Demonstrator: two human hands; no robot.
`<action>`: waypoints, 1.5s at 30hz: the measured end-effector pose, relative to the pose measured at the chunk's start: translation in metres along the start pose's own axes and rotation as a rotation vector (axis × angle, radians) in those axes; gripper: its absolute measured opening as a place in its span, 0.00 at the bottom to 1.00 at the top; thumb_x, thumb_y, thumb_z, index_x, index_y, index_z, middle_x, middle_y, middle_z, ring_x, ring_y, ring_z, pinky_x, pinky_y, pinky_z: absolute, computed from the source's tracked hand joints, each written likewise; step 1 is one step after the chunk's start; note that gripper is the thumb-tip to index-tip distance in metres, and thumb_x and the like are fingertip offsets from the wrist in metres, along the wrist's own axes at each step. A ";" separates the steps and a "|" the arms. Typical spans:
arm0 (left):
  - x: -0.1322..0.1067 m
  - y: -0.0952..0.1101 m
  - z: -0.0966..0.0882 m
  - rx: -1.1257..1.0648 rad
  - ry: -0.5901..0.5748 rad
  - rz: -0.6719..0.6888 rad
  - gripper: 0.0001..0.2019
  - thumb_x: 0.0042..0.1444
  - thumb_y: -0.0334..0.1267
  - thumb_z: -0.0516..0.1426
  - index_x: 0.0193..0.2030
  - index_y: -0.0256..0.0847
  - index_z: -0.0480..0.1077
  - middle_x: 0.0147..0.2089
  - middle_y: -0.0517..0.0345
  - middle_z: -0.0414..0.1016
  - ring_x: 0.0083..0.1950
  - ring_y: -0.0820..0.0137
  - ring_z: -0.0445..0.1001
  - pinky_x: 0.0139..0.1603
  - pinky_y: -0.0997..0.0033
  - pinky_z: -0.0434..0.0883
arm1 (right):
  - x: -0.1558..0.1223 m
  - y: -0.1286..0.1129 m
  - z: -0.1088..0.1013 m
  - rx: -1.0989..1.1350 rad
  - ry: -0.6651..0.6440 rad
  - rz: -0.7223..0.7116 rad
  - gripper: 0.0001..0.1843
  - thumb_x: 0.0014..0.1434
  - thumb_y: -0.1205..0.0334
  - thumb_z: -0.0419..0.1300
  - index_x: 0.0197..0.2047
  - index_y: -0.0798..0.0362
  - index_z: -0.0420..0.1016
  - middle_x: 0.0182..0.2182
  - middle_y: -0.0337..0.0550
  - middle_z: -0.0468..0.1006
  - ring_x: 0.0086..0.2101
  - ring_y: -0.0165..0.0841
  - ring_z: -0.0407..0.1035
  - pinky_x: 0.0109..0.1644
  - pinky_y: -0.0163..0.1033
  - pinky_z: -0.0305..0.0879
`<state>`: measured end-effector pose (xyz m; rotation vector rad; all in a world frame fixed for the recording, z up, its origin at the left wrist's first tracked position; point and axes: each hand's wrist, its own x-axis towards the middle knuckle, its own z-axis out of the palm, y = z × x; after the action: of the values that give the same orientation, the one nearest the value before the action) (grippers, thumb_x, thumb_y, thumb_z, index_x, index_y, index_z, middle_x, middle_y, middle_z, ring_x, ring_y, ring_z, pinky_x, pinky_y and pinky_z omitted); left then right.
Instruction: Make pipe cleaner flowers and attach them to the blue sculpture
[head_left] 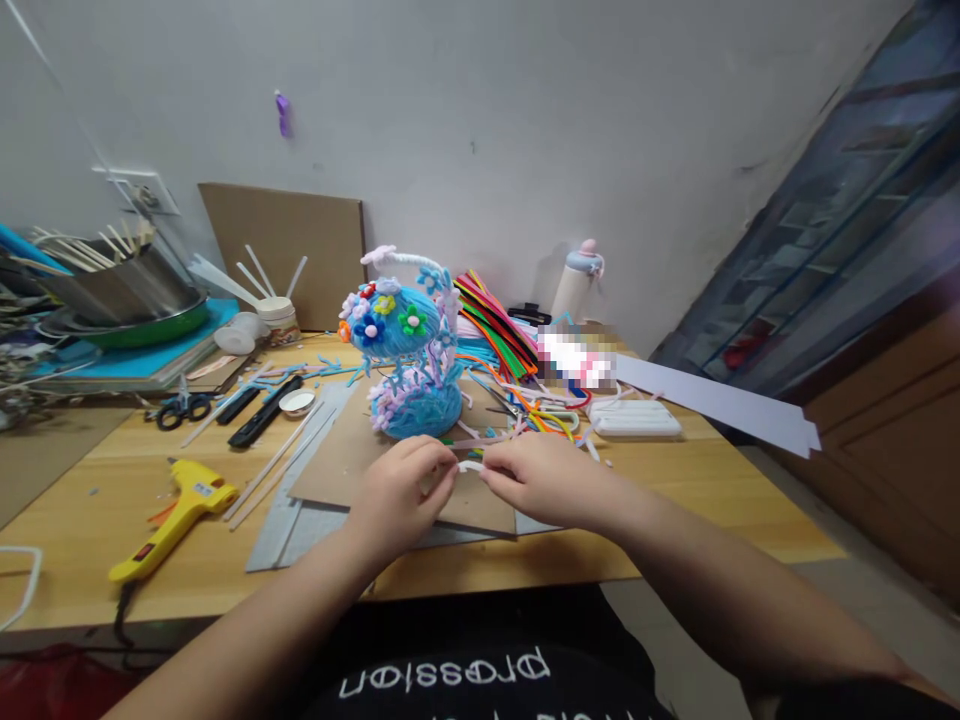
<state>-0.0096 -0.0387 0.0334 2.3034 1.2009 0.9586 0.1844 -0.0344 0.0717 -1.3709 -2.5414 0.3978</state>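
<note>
My left hand [401, 492] and my right hand [541, 482] meet over a brown cardboard sheet [341, 462] near the table's front edge. Both pinch the ends of a short white pipe cleaner [470, 466], which curves between the fingertips. Just beyond the hands stands a blue fuzzy craft figure [409, 355] decorated with small coloured flowers and topped by a white pipe-cleaner arch. A thin pink pipe cleaner [480, 441] lies flat right behind my fingers.
A yellow glue gun [176, 512] lies at the front left. Scissors [180, 408], a black knife, sticks and a metal pot sit further left. A bundle of coloured pipe cleaners [499, 325], a white case [634, 418] and a bottle [577, 280] stand to the right.
</note>
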 end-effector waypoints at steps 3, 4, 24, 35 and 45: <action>0.001 -0.005 0.013 -0.023 -0.083 -0.164 0.07 0.54 0.37 0.53 0.31 0.40 0.71 0.31 0.56 0.73 0.33 0.69 0.68 0.33 0.71 0.63 | -0.002 0.008 0.001 -0.133 0.194 -0.069 0.11 0.59 0.59 0.53 0.31 0.53 0.74 0.27 0.44 0.73 0.30 0.34 0.65 0.32 0.37 0.53; 0.001 -0.007 0.017 -0.086 -0.093 -0.243 0.08 0.53 0.39 0.53 0.30 0.39 0.71 0.29 0.57 0.72 0.30 0.70 0.67 0.30 0.72 0.62 | -0.004 0.014 0.001 -0.144 0.307 -0.106 0.10 0.59 0.59 0.53 0.34 0.52 0.74 0.31 0.45 0.74 0.34 0.36 0.66 0.36 0.39 0.56; 0.003 -0.008 0.033 -0.777 -0.108 -0.660 0.13 0.46 0.45 0.59 0.27 0.36 0.65 0.21 0.65 0.65 0.18 0.80 0.59 0.20 0.78 0.57 | -0.001 0.108 0.029 -0.316 0.139 0.670 0.13 0.54 0.65 0.55 0.43 0.60 0.68 0.36 0.57 0.75 0.35 0.42 0.71 0.34 0.39 0.58; 0.011 -0.002 0.034 -1.081 -0.072 -0.713 0.14 0.44 0.44 0.63 0.29 0.34 0.70 0.29 0.57 0.71 0.22 0.81 0.60 0.23 0.78 0.59 | -0.066 0.131 -0.010 -0.157 -0.022 0.652 0.05 0.50 0.61 0.56 0.28 0.54 0.68 0.28 0.47 0.75 0.29 0.37 0.68 0.29 0.36 0.54; 0.022 0.015 0.042 -1.019 -0.056 -0.673 0.11 0.45 0.41 0.62 0.23 0.35 0.67 0.21 0.63 0.67 0.17 0.81 0.59 0.20 0.78 0.56 | -0.097 0.056 0.059 0.664 0.057 0.402 0.12 0.49 0.57 0.61 0.34 0.53 0.64 0.28 0.38 0.69 0.29 0.32 0.64 0.31 0.35 0.60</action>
<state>0.0379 -0.0301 0.0217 1.0290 0.9947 0.9105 0.2604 -0.0939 -0.0095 -1.5468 -1.8017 1.1277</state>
